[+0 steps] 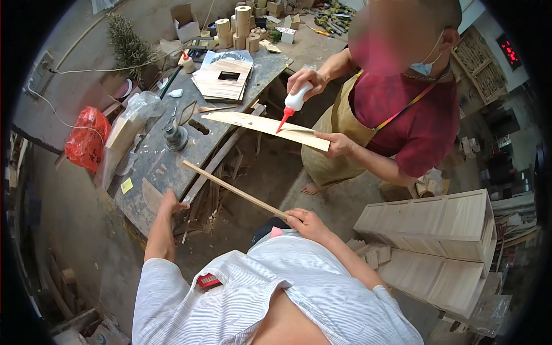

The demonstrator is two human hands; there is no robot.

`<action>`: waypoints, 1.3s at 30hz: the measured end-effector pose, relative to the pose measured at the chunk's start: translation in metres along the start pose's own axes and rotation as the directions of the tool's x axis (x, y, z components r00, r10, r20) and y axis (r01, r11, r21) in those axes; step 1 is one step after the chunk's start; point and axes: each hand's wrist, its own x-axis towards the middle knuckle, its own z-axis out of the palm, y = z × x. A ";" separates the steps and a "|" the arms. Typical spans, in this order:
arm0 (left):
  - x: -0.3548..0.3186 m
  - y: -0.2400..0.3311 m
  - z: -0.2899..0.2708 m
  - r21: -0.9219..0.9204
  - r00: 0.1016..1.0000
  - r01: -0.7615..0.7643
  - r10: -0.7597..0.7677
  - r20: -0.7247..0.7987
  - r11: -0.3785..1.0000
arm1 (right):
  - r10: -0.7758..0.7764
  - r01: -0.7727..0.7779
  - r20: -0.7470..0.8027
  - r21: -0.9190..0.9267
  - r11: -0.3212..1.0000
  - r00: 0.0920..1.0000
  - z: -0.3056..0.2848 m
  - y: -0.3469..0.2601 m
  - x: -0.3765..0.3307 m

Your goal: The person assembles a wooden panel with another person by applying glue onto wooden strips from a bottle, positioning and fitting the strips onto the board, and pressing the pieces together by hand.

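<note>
My right hand (310,224) is closed round the near end of a long, narrow wooden strip (233,191), which slants up and left toward the bench. At the bench's near corner, my left hand (171,203) grips a thin, flat wooden piece (152,194) with a curved edge; its fingers are partly hidden. Across from me, a person in an apron holds a tapered wooden board (247,121) in one hand. The person's other hand tips a white glue bottle (294,99), its red nozzle at the board's surface.
On the dark workbench (215,131) stand a round metal tool (175,137), a stack of wooden panels (224,80) and a second glue bottle (188,63). Tape rolls (224,31) sit farther back. A red plastic bag (86,138) lies left; a pale wooden cabinet (425,224) is at right.
</note>
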 end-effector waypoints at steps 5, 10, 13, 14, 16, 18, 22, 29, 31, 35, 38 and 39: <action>0.003 -0.004 0.003 -0.006 1.000 -0.009 0.009 0.012 1.000 | -0.040 0.037 -0.048 -0.044 0.998 0.998 0.004 -0.003 -0.002; -0.004 -0.010 0.011 -0.011 0.999 0.029 -0.028 0.038 1.000 | -0.004 0.002 -0.035 -0.058 0.998 0.999 0.005 -0.011 -0.007; -0.006 -0.016 0.020 -0.020 1.000 -0.021 0.022 0.008 1.000 | -0.009 0.008 -0.022 -0.052 0.999 1.000 0.006 -0.005 -0.007; -0.003 -0.024 0.026 -0.022 0.997 -0.063 0.062 -0.047 0.998 | -0.073 0.069 -0.067 -0.057 0.996 0.995 0.009 0.006 -0.006; -0.001 -0.022 0.021 -0.038 0.997 -0.067 0.066 -0.027 0.997 | -0.023 0.024 -0.083 0.013 1.000 0.996 0.010 -0.002 -0.007; 0.008 -0.007 0.016 -0.035 0.999 -0.037 0.036 -0.015 0.999 | 0.017 -0.019 -0.066 -0.035 0.999 0.998 0.002 -0.017 -0.004; 0.013 -0.009 0.013 -0.033 1.000 0.004 -0.003 0.028 0.999 | 0.087 -0.087 -0.056 -0.006 0.996 0.995 0.008 -0.015 -0.008; 0.011 -0.017 0.016 -0.054 0.998 -0.001 0.004 0.056 0.999 | 0.013 -0.013 -0.017 -0.041 0.999 1.000 0.019 -0.017 -0.004; 0.012 -0.016 0.017 -0.041 0.998 -0.008 0.010 0.062 0.999 | 0.015 -0.016 -0.023 -0.040 0.999 1.000 0.018 -0.016 -0.005; 0.009 -0.015 0.013 -0.033 0.998 0.007 -0.005 0.056 0.999 | -0.003 0.002 -0.037 -0.022 1.000 0.999 0.018 -0.016 -0.007; 0.002 -0.018 0.009 -0.041 0.998 0.031 -0.029 0.064 0.999 | -0.039 0.038 -0.042 -0.032 0.999 0.998 0.017 -0.018 -0.007; 0.001 -0.020 0.013 -0.011 1.000 -0.008 0.008 0.024 1.000 | -0.069 0.069 -0.024 -0.027 0.997 0.997 0.016 -0.019 -0.007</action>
